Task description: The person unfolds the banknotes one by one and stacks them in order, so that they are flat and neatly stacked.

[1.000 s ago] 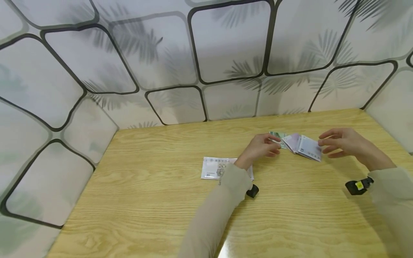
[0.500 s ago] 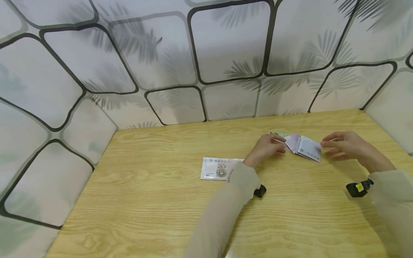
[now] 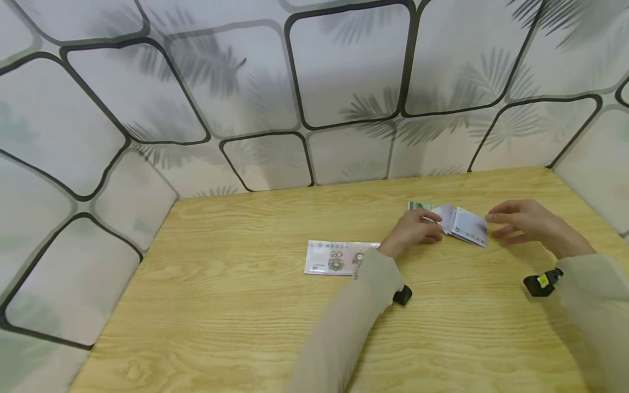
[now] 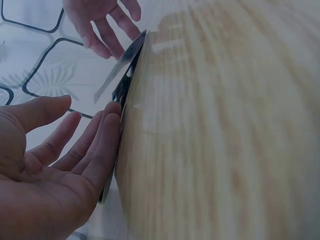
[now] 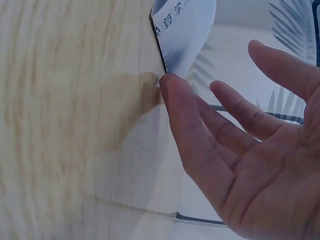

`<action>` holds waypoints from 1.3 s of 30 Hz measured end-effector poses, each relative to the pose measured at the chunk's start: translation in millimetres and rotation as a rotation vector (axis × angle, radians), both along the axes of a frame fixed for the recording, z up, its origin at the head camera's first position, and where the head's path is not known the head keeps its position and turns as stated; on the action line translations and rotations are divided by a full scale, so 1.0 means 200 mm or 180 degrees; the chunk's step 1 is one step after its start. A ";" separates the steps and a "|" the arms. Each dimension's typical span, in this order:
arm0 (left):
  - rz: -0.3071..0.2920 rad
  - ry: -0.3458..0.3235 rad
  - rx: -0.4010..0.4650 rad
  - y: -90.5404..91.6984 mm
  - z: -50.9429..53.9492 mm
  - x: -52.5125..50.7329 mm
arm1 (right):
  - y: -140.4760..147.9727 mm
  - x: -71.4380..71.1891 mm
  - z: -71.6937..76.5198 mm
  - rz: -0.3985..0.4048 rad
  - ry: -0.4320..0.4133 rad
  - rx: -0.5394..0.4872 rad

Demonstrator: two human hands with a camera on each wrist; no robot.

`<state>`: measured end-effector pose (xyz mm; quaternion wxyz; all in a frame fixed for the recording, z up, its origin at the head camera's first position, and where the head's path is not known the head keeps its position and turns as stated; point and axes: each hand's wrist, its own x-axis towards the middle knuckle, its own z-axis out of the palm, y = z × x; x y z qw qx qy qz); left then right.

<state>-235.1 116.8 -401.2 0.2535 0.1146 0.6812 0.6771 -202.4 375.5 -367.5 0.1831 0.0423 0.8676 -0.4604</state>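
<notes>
Paper banknotes lie in a loose row at the back right of the table. The row runs from a green note (image 3: 417,206) through a purple-pink note (image 3: 446,216) to a pale folded note (image 3: 469,226). My left hand (image 3: 415,229) rests over the row's left end, thumb apart from the fingers, partly hiding the green note. In the left wrist view its fingertips (image 4: 113,111) lie against the notes at the table surface. My right hand (image 3: 528,225) is spread at the row's right end; in the right wrist view a fingertip (image 5: 171,82) touches the pale note's corner (image 5: 187,37).
A flat pale 20 note (image 3: 328,257) lies to the left on the wooden table (image 3: 211,305), its right end behind the left wrist. Patterned walls (image 3: 349,71) close in the back and both sides. A black wrist camera (image 3: 538,285) sits below the right wrist.
My left hand has slid rightward along the row, covering more of the green and purple-pink notes and uncovering more of the flat 20 note. The right hand has hardly moved.
</notes>
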 end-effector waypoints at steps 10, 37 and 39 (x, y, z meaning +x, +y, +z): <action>-0.0179 -0.0138 0.0143 0.01 -0.01 0.02 | -0.02 0.00 -0.02 0.0003 -0.0017 -0.0061; -0.0184 0.0141 -0.0250 0.03 -0.02 0.04 | -0.12 0.00 -0.03 0.0209 -0.0156 -0.0235; -0.0198 0.0157 -0.0245 0.02 -0.01 0.04 | -0.12 0.00 -0.03 0.0220 -0.0171 -0.0250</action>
